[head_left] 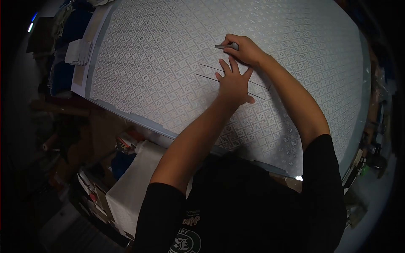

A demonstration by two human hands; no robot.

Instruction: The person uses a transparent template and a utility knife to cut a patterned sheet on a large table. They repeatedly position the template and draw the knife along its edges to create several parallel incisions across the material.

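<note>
Fabric (160, 63) is stretching across the upper frame; your left hand (234, 85) is lying on it, fingers splayed over dark lines (207, 77), while your right hand (246, 49) is pinching a small grey tool (222, 46), upper centre

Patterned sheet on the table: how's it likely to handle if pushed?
Patterned sheet is probably thin and floppy: it lies flat, reaching close to the rim of the table. Its sheen suggests it may feel slippery under the spread left hand. Being so broad, it would likely wrinkle locally before sliding whole.
</note>
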